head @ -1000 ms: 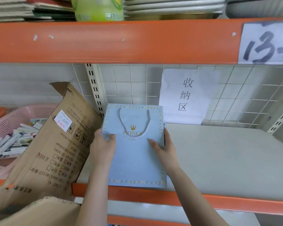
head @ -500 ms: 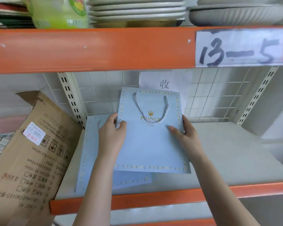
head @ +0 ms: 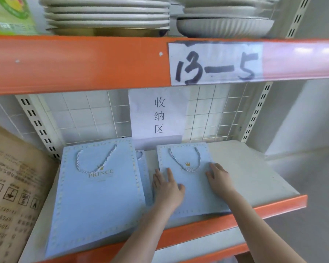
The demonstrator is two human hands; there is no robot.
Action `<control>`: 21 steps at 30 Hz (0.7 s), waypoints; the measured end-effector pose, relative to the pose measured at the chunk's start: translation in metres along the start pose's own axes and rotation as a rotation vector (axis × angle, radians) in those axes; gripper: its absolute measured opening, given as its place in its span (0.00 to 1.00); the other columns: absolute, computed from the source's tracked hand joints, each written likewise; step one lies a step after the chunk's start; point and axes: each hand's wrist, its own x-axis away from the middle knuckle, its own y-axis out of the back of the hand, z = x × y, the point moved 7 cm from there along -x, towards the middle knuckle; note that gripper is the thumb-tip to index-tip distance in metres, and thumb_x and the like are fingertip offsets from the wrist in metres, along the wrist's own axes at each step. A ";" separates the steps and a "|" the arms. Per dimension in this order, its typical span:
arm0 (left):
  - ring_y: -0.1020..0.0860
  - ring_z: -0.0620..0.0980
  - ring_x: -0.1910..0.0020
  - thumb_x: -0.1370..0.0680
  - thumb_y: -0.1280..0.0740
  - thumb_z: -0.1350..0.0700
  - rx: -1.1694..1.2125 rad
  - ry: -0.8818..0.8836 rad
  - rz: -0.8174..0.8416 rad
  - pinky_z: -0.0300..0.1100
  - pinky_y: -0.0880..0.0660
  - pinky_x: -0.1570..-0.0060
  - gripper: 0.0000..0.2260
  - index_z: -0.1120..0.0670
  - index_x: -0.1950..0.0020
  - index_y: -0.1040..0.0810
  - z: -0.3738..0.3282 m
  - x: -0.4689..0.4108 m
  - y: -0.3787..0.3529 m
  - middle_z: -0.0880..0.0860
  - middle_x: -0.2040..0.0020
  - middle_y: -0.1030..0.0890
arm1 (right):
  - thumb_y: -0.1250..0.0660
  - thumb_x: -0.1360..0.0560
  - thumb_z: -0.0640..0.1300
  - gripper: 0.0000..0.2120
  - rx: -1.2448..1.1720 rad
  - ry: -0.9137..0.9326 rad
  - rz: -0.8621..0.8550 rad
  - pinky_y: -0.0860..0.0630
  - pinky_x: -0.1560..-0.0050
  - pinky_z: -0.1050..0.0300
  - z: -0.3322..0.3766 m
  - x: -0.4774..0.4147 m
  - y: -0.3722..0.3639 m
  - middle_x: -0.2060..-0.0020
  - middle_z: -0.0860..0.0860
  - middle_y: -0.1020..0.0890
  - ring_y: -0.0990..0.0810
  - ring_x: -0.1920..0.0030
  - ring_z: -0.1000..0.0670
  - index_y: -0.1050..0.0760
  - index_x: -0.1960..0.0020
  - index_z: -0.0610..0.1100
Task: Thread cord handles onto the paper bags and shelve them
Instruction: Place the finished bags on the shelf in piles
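Note:
Two flat light-blue paper bags with twisted white cord handles lie on the grey shelf (head: pixel 254 173). The left bag (head: pixel 99 198) lies by itself, with the edge of another bag showing under its right side. The right bag (head: pixel 194 192) lies beside it, and both my hands are on it. My left hand (head: pixel 166 188) rests on its left edge with the fingers spread flat. My right hand (head: pixel 219 177) presses on its right part, fingers straight. A gold crown print shows between the hands.
A brown cardboard box (head: pixel 11 186) leans at the left of the shelf. A white paper sign (head: pixel 158 114) hangs on the wire grid at the back. Stacked plates (head: pixel 106 14) and a bowl (head: pixel 224 25) stand on the orange-edged shelf above, labelled 13-5.
The bag I held up in both hands has come down to the right and now lies flat on the shelf beside the other bag. My fingers have flattened on it.

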 end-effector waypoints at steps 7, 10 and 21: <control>0.58 0.60 0.24 0.19 0.45 0.49 -0.007 -0.167 -0.153 0.54 0.59 0.27 0.30 0.56 0.22 0.54 -0.020 0.020 0.038 0.63 0.23 0.61 | 0.45 0.20 0.44 0.22 0.202 0.010 -0.128 0.46 0.30 0.47 0.018 0.000 0.005 0.25 0.45 0.43 0.42 0.27 0.43 0.39 0.27 0.45; 0.42 0.65 0.26 0.25 0.42 0.50 0.128 -0.254 -0.644 0.62 0.49 0.30 0.27 0.57 0.27 0.35 0.001 0.045 0.116 0.65 0.25 0.42 | 0.38 0.22 0.40 0.22 -0.124 0.180 -0.299 0.45 0.30 0.52 0.069 0.010 0.018 0.27 0.43 0.37 0.39 0.27 0.43 0.33 0.29 0.42; 0.40 0.67 0.30 0.23 0.36 0.50 0.288 0.576 -0.584 0.57 0.42 0.31 0.34 0.55 0.23 0.51 0.203 0.077 0.155 0.67 0.26 0.46 | 0.40 0.21 0.51 0.33 -0.544 0.360 0.271 0.49 0.33 0.67 0.233 0.059 -0.080 0.23 0.51 0.50 0.49 0.24 0.53 0.53 0.22 0.45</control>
